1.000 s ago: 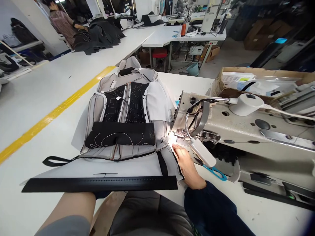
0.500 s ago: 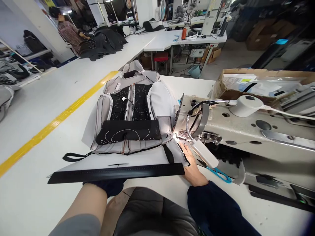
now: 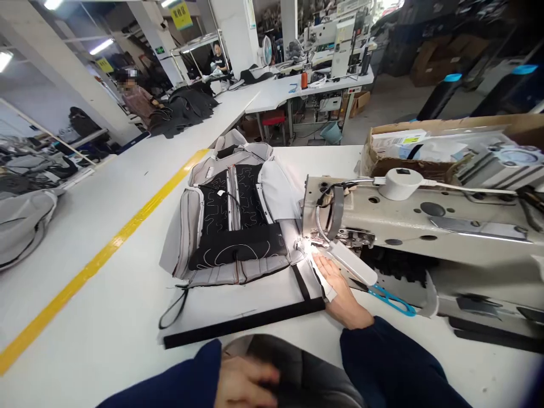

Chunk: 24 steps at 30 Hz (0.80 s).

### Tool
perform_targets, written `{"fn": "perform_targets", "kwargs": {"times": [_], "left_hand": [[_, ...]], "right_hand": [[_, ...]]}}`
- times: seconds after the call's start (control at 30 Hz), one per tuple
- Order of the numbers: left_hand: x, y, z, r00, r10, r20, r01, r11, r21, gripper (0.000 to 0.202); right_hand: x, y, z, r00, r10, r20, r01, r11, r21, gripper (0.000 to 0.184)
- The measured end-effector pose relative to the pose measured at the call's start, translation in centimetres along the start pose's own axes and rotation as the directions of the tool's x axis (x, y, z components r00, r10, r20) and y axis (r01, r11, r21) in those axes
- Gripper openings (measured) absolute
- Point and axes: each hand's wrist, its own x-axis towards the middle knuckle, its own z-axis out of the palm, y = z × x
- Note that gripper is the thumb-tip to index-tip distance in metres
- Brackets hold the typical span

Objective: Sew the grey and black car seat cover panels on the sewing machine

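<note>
One flat right hand (image 3: pixel 340 292) seemingly feeds the cover (image 3: pixel 244 243) for sewing, centre-right; I'd add the left hand (image 3: pixel 246 381), bottom-centre, grip unreadable.

The person's left hand (image 3: pixel 244 381), hidden a second ago behind the near edge of the light grey fabric seat cover (image 3: pixel 255 294), has come into sight, blurred, over the lap and apart from the cover. The long, straight black strip (image 3: pixel 244 324) along that edge, earlier raised with a glossy face showing, now lies lower on the white table (image 3: pixel 102 317), slanted and matt, while the thin black loop (image 3: pixel 173 311), which stuck out sideways, droops toward the person.
</note>
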Motion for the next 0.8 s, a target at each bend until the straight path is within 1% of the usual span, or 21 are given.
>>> {"fn": "perform_targets", "kwargs": {"times": [0.03, 0.07, 0.1, 0.13, 0.17, 0.2, 0.23, 0.27, 0.3, 0.33, 0.37, 0.4, 0.43, 0.47, 0.5, 0.57, 0.63, 0.7, 0.73, 0.8], "left_hand": [[-1.0, -0.2, -1.2, 1.0, -0.019, -0.015, 0.019, 0.999, 0.043, 0.039], [-1.9, -0.5, -2.9, 0.998, -0.046, -0.052, 0.05, 0.995, 0.091, 0.04], [-2.7, -1.0, -5.1, 0.99, -0.085, -0.11, 0.1, 0.985, 0.143, 0.041], [-3.2, -1.7, -7.6, 0.975, -0.125, -0.182, 0.159, 0.971, 0.181, 0.044], [-3.4, -2.7, -10.4, 0.933, -0.185, -0.307, 0.283, 0.906, 0.313, 0.044], [-3.2, -3.8, -13.4, 0.874, -0.24, -0.422, 0.428, 0.793, 0.434, 0.043], [-2.7, -5.2, -16.3, 0.819, -0.268, -0.507, 0.538, 0.664, 0.519, 0.04], [-1.9, -6.7, -18.9, 0.806, -0.267, -0.528, 0.575, 0.566, 0.591, 0.036], [-0.9, -8.3, -21.1, 0.817, -0.246, -0.521, 0.569, 0.492, 0.66, 0.036], [0.4, -9.9, -22.9, 0.849, -0.217, -0.482, 0.526, 0.444, 0.726, 0.041], [1.7, -11.6, -24.1, 0.886, -0.195, -0.42, 0.462, 0.423, 0.779, 0.046], [2.9, -13.2, -24.8, 0.917, -0.194, -0.349, 0.399, 0.418, 0.816, 0.048], [3.9, -14.6, -25.2, 0.935, -0.214, -0.282, 0.349, 0.422, 0.837, 0.046], [4.4, -16.0, -25.3, 0.941, -0.247, -0.231, 0.32, 0.431, 0.844, 0.039], [4.6, -17.2, -25.3, 0.94, -0.277, -0.201, 0.31, 0.437, 0.844, 0.032], [3.4, -19.1, -24.8, 0.934, -0.294, -0.202, 0.319, 0.434, 0.842, 0.023], [0.6, -20.1, -24.0, 0.936, -0.266, -0.23, 0.328, 0.424, 0.844, 0.02], [-3.0, -20.2, -22.3, 0.932, -0.264, -0.247, 0.341, 0.416, 0.843, 0.02], [-4.9, -19.9, -21.0, 0.928, -0.269, -0.258, 0.354, 0.418, 0.837, 0.02], [-8.6, -18.9, -17.5, 0.917, -0.28, -0.284, 0.386, 0.443, 0.809, 0.017]], "right_hand": [[-0.2, 0.1, 0.2, 0.999, -0.031, -0.032, 0.03, 0.999, -0.017, 0.07], [-0.3, 0.2, 0.3, 0.996, -0.061, -0.066, 0.059, 0.998, -0.037, 0.071], [-0.3, 0.4, 0.5, 0.992, -0.087, -0.095, 0.082, 0.995, -0.057, 0.071], [-0.4, 0.7, 0.7, 0.987, -0.107, -0.117, 0.099, 0.992, -0.075, 0.072], [-0.3, 0.9, 0.8, 0.984, -0.122, -0.131, 0.111, 0.99, -0.09, 0.072], [-0.2, 1.1, 0.8, 0.982, -0.135, -0.135, 0.122, 0.987, -0.104, 0.072], [-0.1, 1.3, 0.8, 0.98, -0.148, -0.131, 0.133, 0.984, -0.116, 0.072], [-0.1, 1.4, 0.7, 0.979, -0.159, -0.129, 0.143, 0.981, -0.129, 0.073], [0.0, 1.3, 0.5, 0.978, -0.164, -0.13, 0.146, 0.979, -0.139, 0.073], [0.0, 1.2, 0.2, 0.977, -0.171, -0.131, 0.151, 0.978, -0.145, 0.073], [0.0, 1.1, -0.1, 0.976, -0.176, -0.13, 0.157, 0.977, -0.146, 0.074], [-0.1, 0.8, -0.4, 0.977, -0.173, -0.125, 0.154, 0.978, -0.144, 0.073], [-0.1, 0.5, -0.7, 0.979, -0.163, -0.118, 0.146, 0.979, -0.141, 0.073], [-0.1, 0.3, -0.9, 0.982, -0.154, -0.11, 0.138, 0.98, -0.142, 0.072], [-0.1, 0.0, -1.0, 0.983, -0.152, -0.101, 0.136, 0.979, -0.149, 0.07], [0.0, -0.5, -1.1, 0.984, -0.152, -0.088, 0.134, 0.974, -0.183, 0.063], [0.4, -0.9, -1.2, 0.985, -0.153, -0.079, 0.132, 0.966, -0.22, 0.053], [0.7, -1.3, -1.4, 0.988, -0.137, -0.075, 0.115, 0.963, -0.243, 0.043], [0.8, -1.6, -1.5, 0.988, -0.137, -0.076, 0.115, 0.962, -0.246, 0.04], [0.6, -2.1, -2.0, 0.983, -0.164, -0.077, 0.143, 0.963, -0.231, 0.033]]}}
